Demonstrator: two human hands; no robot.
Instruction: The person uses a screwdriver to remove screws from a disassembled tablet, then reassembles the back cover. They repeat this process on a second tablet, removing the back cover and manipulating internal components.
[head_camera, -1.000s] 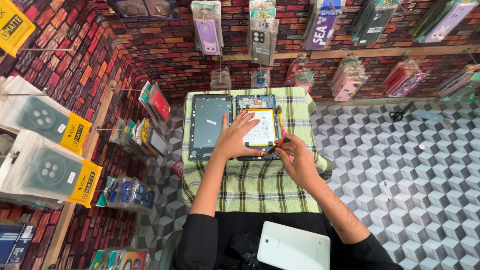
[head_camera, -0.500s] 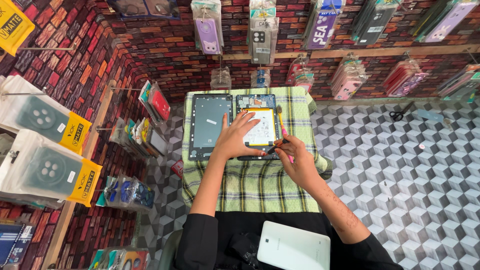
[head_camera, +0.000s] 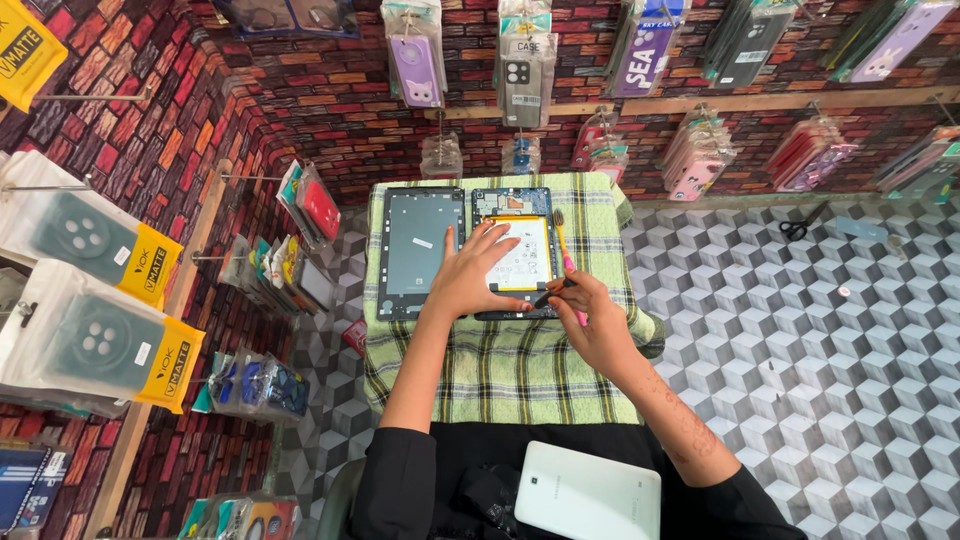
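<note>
An opened tablet (head_camera: 521, 250) with a white battery showing lies on a green checked cloth (head_camera: 520, 360). My left hand (head_camera: 470, 275) rests flat on its lower left part, fingers spread. My right hand (head_camera: 590, 320) holds a thin dark tool (head_camera: 553, 292) whose tip touches the tablet's lower right edge. To the left lies the grey tablet back panel (head_camera: 420, 250). A pink-handled tool (head_camera: 566, 258) lies along the tablet's right side. A white tablet cover (head_camera: 588, 495) sits on my lap.
Phone cases in clear bags hang on the brick-pattern wall (head_camera: 330, 110) ahead and at the left. Scissors (head_camera: 803, 222) lie on the cube-pattern floor (head_camera: 800, 350) at the right. Boxed items (head_camera: 90, 290) hang at far left.
</note>
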